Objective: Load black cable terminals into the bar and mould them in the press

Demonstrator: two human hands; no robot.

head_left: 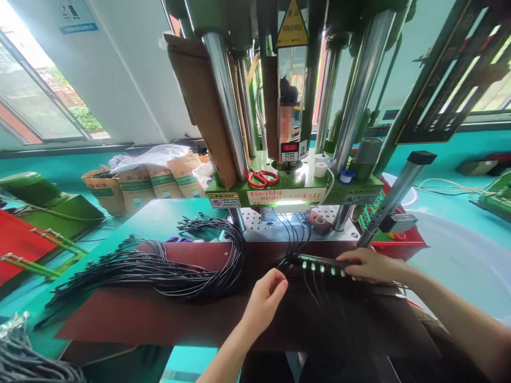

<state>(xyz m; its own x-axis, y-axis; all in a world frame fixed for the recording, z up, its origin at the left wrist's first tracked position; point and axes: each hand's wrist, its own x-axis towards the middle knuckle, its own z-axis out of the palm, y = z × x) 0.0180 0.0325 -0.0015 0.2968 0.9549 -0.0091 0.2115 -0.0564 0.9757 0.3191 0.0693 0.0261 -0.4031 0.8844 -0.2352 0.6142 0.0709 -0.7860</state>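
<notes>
Hands both over the bench: right hand [365, 264] is gripping the right end of a dark strip, fingers laid across it; left hand [266, 298] is curling narrowly, thumb close to fingers, just short of the strip's left end. Cannot tell whether anything is pinched there.

By size, descending. Green press [295, 178] is standing straight ahead. Brown board [167, 319] is spanning the front of it. Black cable bundle [191, 282] is lying across the board's left half, looping up near the press. Dark strip [325, 260] is resting over the board's right half, in front of the press. Red scissors [263, 181] are lying near the front edge of the press's green plate; a jolt could be enough to knock them down, I judge. Thin cables [293, 234] are running from under the press towards the strip's left end; a sharp pull on the strip would probably snag or strain them. Small bright pieces [322, 269] are sitting in a row along it; with one end only being gripped, tilting could be shifting them out of line.
</notes>
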